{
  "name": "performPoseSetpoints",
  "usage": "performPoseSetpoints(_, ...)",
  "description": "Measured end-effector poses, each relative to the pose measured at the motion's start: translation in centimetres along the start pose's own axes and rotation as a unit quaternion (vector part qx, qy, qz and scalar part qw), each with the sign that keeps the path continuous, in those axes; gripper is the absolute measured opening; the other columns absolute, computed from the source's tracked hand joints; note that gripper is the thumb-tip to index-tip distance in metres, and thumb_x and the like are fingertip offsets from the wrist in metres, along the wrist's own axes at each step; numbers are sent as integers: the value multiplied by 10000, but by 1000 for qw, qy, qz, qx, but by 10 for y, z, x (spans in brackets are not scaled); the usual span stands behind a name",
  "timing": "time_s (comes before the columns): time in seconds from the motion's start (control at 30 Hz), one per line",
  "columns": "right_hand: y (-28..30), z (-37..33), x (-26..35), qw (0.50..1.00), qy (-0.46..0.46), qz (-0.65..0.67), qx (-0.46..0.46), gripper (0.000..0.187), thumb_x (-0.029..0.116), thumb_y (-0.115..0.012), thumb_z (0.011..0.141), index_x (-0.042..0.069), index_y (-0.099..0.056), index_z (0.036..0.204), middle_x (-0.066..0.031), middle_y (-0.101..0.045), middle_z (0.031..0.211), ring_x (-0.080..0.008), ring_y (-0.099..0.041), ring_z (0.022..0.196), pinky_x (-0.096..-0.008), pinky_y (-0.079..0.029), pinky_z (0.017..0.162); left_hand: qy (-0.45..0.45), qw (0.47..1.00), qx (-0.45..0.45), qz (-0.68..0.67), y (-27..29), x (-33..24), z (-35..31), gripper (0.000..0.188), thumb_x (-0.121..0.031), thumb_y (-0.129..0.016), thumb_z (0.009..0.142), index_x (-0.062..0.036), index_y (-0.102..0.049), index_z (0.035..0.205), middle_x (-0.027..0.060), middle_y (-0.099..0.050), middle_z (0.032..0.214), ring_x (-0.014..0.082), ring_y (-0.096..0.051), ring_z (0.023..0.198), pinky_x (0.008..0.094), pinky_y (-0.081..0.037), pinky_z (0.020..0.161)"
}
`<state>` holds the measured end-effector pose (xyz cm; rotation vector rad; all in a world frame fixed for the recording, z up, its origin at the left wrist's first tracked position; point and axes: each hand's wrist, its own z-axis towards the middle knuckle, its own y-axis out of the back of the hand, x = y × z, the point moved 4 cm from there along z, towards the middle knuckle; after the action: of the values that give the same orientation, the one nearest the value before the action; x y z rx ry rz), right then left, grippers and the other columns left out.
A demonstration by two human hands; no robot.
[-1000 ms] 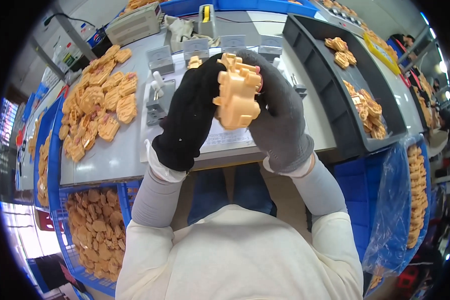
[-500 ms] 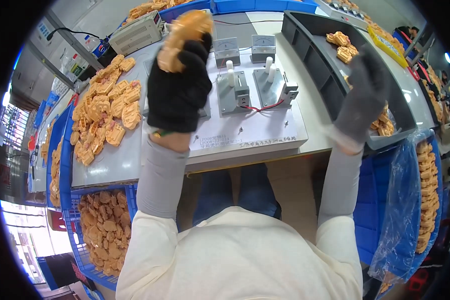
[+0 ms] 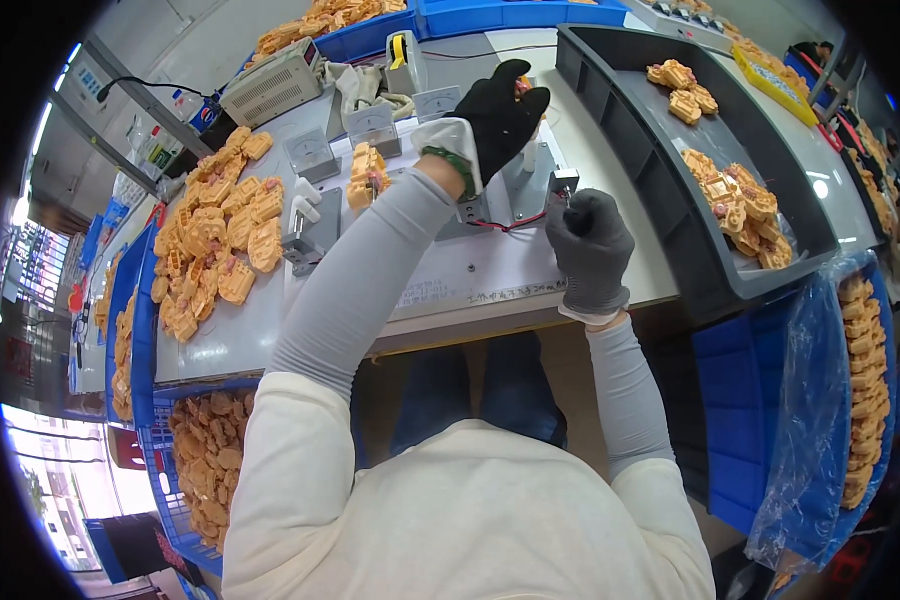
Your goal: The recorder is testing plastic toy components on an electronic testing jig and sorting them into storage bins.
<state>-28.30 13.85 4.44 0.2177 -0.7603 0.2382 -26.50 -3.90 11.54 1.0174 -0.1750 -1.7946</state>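
My left hand, in a black glove, reaches over the right-hand test fixture. Its fingers close round an orange plastic part, mostly hidden by the glove. My right hand, gloved in grey, is curled closed against the front of that fixture, beside a small metal block. What its fingers grip there is hidden. Another orange plastic part stands on the board to the left of my left forearm. Further left is a grey fixture with white pegs.
Loose orange parts lie heaped on the table at left. A dark grey tray with more parts stands at right. Analog meters, a tape dispenser and a power supply are behind. Blue crates flank me below.
My left hand has moved right with the orange part, down to the right-hand fixture. My right hand has come left from the grey tray to the fixture's front and closed.
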Motion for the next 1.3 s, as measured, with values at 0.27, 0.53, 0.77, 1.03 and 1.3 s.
performPoseSetpoints(0.27,4,2,0,1000,27,-9,-2,167,19,-697,711,44,-570,818,22,-548,643,-35,-495,583,-196,-440,539,62,977,32,201,-21,-26,3,296,-272,-526,834,-67,-546,1046,209,-605,917,370,-604,791,433,-486,693)
performPoseSetpoints(0.53,3,3,4,998,59,-12,-14,171,-9,-677,692,51,-579,819,7,-531,606,-52,-498,549,-206,-445,522,-11,988,28,153,-14,-24,1,315,-318,-517,799,-28,-587,900,210,-628,832,379,-606,801,430,-489,716)
performPoseSetpoints(0.77,-1,2,3,1000,25,2,-4,157,0,-673,701,57,-577,812,6,-538,618,-52,-491,555,-212,-447,530,-159,912,217,308,-41,-13,-20,277,-195,-499,848,-9,-526,1052,216,-580,1042,349,-596,931,395,-495,779)
performPoseSetpoints(1.03,19,10,0,994,-84,-4,68,471,35,-711,727,49,-532,1163,4,-589,853,-56,-559,741,-195,-441,585,113,984,94,104,9,-26,-14,669,-545,-385,877,-95,-323,1367,226,-440,1298,364,-467,1158,419,-351,989)
performPoseSetpoints(1.3,27,-7,-16,949,-176,32,259,330,-27,-678,718,21,-627,1040,-11,-599,807,-75,-554,741,-228,-463,686,60,977,-101,-179,98,-90,-124,314,-107,-501,874,36,-493,1153,95,-577,920,155,-573,755,272,-466,707)
